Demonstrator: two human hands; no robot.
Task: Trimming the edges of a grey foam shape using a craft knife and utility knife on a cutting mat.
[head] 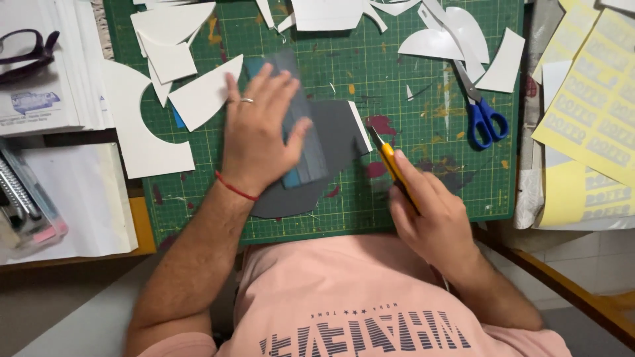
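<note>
Wooden desk [142, 228] carries a green cutting mat [423, 106]. On the mat: grey card [334, 132] under the left-hand fingers [271, 82], white offcuts [198, 96] just beyond those fingertips, blue-handled scissors [486, 122] past the right-hand fingers [407, 172]. Yellow sticker sheets [595, 99] far right.

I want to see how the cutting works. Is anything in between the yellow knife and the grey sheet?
Nothing visible. The right hand holds the yellow knife, and its tip sits right at the white edge of the grey sheet. The left hand presses flat on the sheet's other side, away from the blade.
</note>
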